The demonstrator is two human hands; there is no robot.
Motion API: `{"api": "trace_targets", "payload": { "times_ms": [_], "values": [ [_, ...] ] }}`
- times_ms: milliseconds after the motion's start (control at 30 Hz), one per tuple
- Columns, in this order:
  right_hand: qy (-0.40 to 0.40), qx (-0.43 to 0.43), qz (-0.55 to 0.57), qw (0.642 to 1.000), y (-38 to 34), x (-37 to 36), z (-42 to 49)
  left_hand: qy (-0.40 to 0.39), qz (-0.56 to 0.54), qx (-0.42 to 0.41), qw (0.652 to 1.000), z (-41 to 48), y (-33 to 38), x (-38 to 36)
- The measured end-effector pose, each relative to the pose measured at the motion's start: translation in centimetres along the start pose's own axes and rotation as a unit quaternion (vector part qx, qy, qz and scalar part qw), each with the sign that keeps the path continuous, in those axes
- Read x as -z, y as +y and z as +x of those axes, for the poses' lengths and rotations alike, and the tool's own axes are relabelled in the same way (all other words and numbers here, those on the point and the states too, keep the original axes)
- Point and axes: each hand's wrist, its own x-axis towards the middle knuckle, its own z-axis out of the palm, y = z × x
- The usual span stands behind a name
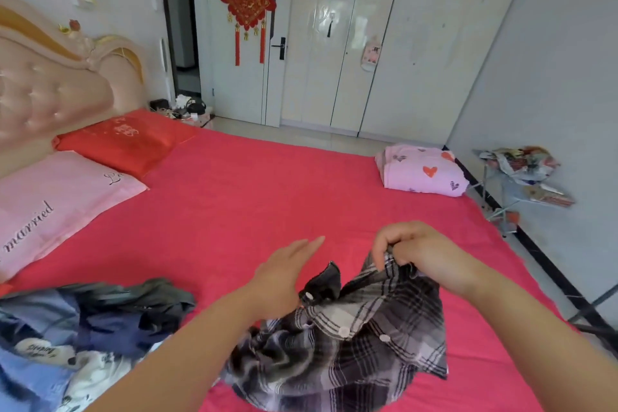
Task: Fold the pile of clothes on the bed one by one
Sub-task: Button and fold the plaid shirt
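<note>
Though crumpled — one plaid shirt

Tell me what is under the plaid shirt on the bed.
Only the red sheet shows around the plaid shirt, which the right hand grips by its upper edge. The pile of clothes lies to its left. Whatever lies directly beneath the shirt is covered.

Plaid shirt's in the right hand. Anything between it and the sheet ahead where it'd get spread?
Nothing visible. The right hand grips the plaid shirt over the red sheet, bare just ahead. The clothes pile lies off to the left, the heart-print bundle at the far right corner.
</note>
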Motion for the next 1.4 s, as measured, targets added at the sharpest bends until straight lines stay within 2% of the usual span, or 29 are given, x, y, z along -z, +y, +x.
{"api": "trace_targets", "payload": {
  "times_ms": [67,133,200,233,300,367,467,533,600,633,700,767,867,933,1000,1100,1200,1333,1400],
  "values": [
    [0.004,0.026,-0.029,0.999,-1.1,1.4,-1.4,-0.030,0.031,-0.065,0.997,1.2,2.7,-0.5],
    [0.022,0.045,-0.041,0.998,-1.6,2.9,-2.8,-0.009,-0.018,-0.126,0.992,2.1,5.6,-1.2],
    [0.052,0.043,-0.041,0.997,-1.7,4.5,-4.4,0.024,-0.094,-0.149,0.984,2.5,8.0,-1.6],
    [0.065,0.035,-0.047,0.996,-1.4,5.4,-5.1,0.052,-0.131,-0.131,0.981,2.6,8.7,-1.7],
    [0.076,0.003,-0.079,0.994,-0.4,7.3,-6.6,0.156,-0.187,-0.085,0.966,2.8,9.5,-1.4],
    [0.071,-0.052,-0.160,0.983,1.3,9.1,-7.6,0.258,-0.199,-0.075,0.942,2.8,10.3,-0.6],
    [0.045,-0.145,-0.284,0.947,4.1,10.1,-8.3,0.313,-0.168,-0.104,0.929,2.2,12.4,0.6],
    [0.053,-0.158,-0.253,0.953,5.2,9.8,-8.1,0.340,-0.147,-0.146,0.917,2.0,14.0,1.1],
    [0.054,-0.142,-0.165,0.975,5.5,8.9,-8.0,0.360,-0.129,-0.186,0.905,1.9,15.4,1.3],
    [0.030,-0.136,-0.113,0.984,5.4,8.3,-7.8,0.362,-0.120,-0.201,0.903,1.8,15.9,1.4],
    [-0.014,-0.106,-0.003,0.994,5.1,6.8,-7.0,0.359,-0.097,-0.211,0.904,1.7,16.5,1.5],
    [-0.017,-0.058,0.054,0.997,5.2,5.2,-5.9,0.358,-0.081,-0.208,0.907,1.4,16.7,1.7],
    [0.080,-0.008,-0.019,0.997,4.6,4.5,-4.3,0.321,-0.125,-0.199,0.917,0.9,16.2,2.4],
    [0.119,0.024,-0.032,0.992,3.9,5.0,-4.0,0.247,-0.197,-0.197,0.928,0.4,15.0,3.2],
    [0.147,0.054,-0.015,0.988,2.8,5.8,-4.6,0.191,-0.204,-0.178,0.943,0.2,13.1,3.9],
    [0.138,0.088,-0.019,0.986,1.1,6.6,-5.1,0.103,-0.136,-0.095,0.981,0.0,10.2,3.9],
    [0.120,0.121,-0.042,0.984,-1.8,7.0,-5.4,0.030,-0.125,-0.051,0.990,0.0,9.0,2.9],
    [0.112,0.172,-0.008,0.979,-5.2,7.8,-5.8,0.029,-0.136,-0.114,0.984,1.1,9.8,2.1],
    [0.120,0.183,0.006,0.976,-6.0,8.1,-5.9,0.026,-0.182,-0.130,0.974,1.8,10.5,1.9]
  ]
}}
